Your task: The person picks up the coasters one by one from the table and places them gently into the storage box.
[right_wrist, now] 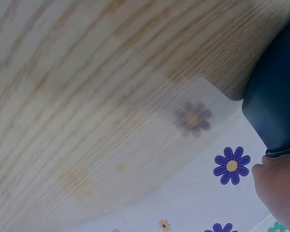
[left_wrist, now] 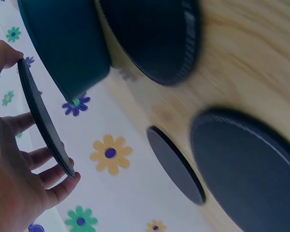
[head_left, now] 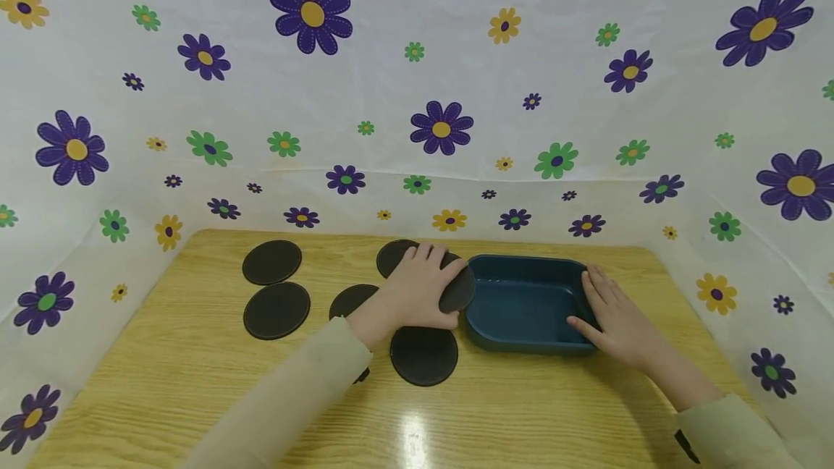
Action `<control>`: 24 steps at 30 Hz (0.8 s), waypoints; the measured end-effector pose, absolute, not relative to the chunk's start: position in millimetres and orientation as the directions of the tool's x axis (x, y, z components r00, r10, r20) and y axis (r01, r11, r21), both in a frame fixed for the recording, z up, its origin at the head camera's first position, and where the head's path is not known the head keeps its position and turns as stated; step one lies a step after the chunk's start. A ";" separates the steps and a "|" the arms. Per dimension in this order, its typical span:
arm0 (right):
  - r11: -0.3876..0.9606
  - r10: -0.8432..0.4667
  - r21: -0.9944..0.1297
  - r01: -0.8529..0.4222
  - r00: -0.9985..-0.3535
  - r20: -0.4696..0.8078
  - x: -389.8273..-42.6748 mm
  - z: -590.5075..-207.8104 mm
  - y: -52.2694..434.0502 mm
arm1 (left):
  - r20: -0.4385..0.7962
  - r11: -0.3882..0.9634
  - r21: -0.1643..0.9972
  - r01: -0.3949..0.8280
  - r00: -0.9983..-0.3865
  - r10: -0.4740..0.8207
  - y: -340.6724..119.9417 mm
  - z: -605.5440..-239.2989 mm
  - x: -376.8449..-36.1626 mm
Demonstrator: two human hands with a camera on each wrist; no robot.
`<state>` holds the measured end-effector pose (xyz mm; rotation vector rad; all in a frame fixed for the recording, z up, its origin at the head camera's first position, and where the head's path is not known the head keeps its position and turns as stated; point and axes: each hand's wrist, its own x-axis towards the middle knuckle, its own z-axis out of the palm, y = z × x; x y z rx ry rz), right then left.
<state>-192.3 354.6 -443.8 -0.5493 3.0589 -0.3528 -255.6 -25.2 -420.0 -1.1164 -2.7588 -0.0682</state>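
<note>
My left hand grips a thin round black coaster by its edges, thumb on one side and fingers spread along the other. In the left wrist view the held coaster is tilted steeply, raised from the table beside the dish. A deep blue rectangular dish with rounded corners stands to its right, its inside partly visible. The right hand holds the dish's right end, fingers over the rim and thumb above the near corner. The right wrist view shows only part of that hand at the dish's rim.
Below the left hand lies a black coaster; two more, partly hidden by the hand and arm, lie farther back. Two others lie at the left of the wooden table. A flowered cloth stands behind and at both sides.
</note>
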 end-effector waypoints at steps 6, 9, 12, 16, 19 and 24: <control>0.911 -0.346 -0.229 -0.342 -0.938 0.022 -192.7 -443.9 354.9 | 0.170 0.706 -0.040 0.707 -0.692 0.702 -0.7 -416.9 -254.6; 0.911 -0.349 -0.224 -0.346 -0.937 0.028 -192.8 -444.2 355.0 | 0.162 0.703 -0.045 0.709 -0.689 0.706 11.1 -416.8 -254.1; 0.911 -0.350 -0.219 -0.349 -0.936 0.032 -192.6 -445.3 355.3 | 0.157 0.698 -0.047 0.715 -0.684 0.712 23.4 -418.0 -254.1; 0.912 -0.348 -0.221 -0.346 -0.937 0.034 -192.6 -446.8 355.8 | 0.158 0.685 -0.045 0.727 -0.672 0.724 38.6 -418.3 -254.0; 0.912 -0.344 -0.227 -0.342 -0.938 0.032 -192.6 -446.9 355.7 | 0.145 0.680 -0.057 0.731 -0.668 0.730 48.8 -418.5 -254.1; 0.912 -0.339 -0.234 -0.337 -0.940 0.031 -191.9 -445.6 354.4 | 0.114 0.667 -0.075 0.741 -0.658 0.744 62.6 -419.7 -254.2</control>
